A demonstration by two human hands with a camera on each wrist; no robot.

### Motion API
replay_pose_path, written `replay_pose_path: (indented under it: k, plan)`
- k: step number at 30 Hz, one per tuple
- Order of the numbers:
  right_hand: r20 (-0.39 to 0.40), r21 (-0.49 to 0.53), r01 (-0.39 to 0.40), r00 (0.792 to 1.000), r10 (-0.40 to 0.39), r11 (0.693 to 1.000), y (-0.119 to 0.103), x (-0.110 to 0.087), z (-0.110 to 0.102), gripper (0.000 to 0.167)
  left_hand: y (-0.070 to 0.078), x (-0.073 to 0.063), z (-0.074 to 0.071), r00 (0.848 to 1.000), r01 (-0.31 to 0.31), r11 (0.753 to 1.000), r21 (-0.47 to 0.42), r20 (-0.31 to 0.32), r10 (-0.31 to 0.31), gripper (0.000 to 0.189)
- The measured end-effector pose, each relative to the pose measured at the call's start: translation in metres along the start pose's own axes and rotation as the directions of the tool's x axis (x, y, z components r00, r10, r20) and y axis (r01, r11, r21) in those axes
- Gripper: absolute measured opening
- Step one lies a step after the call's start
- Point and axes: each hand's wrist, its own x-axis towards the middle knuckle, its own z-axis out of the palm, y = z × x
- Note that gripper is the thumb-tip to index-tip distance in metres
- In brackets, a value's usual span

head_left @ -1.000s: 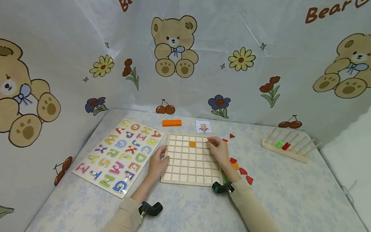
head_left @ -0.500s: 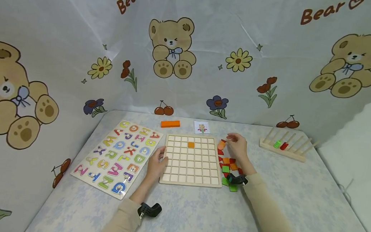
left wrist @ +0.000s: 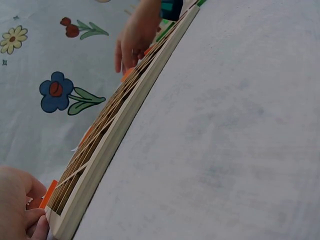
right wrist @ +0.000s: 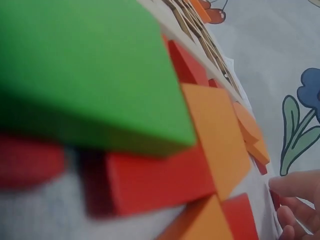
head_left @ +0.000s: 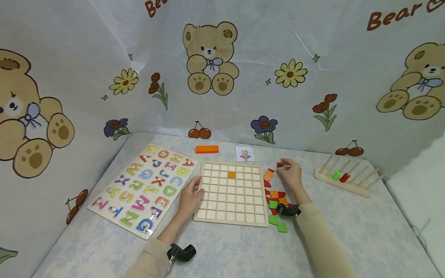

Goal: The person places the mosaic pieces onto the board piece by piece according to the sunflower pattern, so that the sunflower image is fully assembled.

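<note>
A square wooden grid board (head_left: 235,205) lies at the middle of the table, with one orange square tile (head_left: 232,174) in its second row from the back. My left hand (head_left: 190,199) holds the board's left edge, fingers at its side and thumb by the rim. Off the board's far right corner, my right hand (head_left: 291,177) pinches a small red piece (head_left: 279,165) between thumb and fingertips. In the right wrist view those fingers (right wrist: 295,185) partly cover the red piece. Red, orange and green tiles (head_left: 273,204) lie in a loose heap along the board's right side.
To the left lies an alphabet puzzle board (head_left: 141,189). Behind the grid board are an orange bar (head_left: 207,149) and a small picture card (head_left: 244,154). A wooden peg rack (head_left: 342,183) with green and red beads stands at the right.
My right hand has moved right, from over the board's far right corner to the loose pieces, and now pinches a red one. The left hand has stayed at the board's edge.
</note>
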Motion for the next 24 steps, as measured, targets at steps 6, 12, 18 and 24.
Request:
replay_pose_path:
  k: [6,12,18,24]
  plan:
    - [-0.041,0.005,-0.058,0.997,0.058,0.998,0.003,0.006,0.002,0.042,-0.001,0.001,0.001,1.000,0.002,1.000,-0.009,0.009,-0.002,0.045]
    - [-0.042,0.003,-0.020,0.999,0.021,1.000,0.002,0.010,0.005,0.038,0.000,0.001,0.000,1.000,-0.017,1.000,0.013,-0.001,0.017,0.046]
    - [-0.010,-0.005,0.017,1.000,-0.017,1.000,-0.001,0.012,0.005,0.043,0.002,0.000,0.000,1.000,-0.013,1.000,0.015,-0.002,0.013,0.045]
    - [0.020,-0.022,0.050,0.999,-0.050,0.998,0.000,0.016,0.006,0.040,0.002,0.001,0.001,1.000,0.004,1.000,0.010,-0.005,-0.004,0.045]
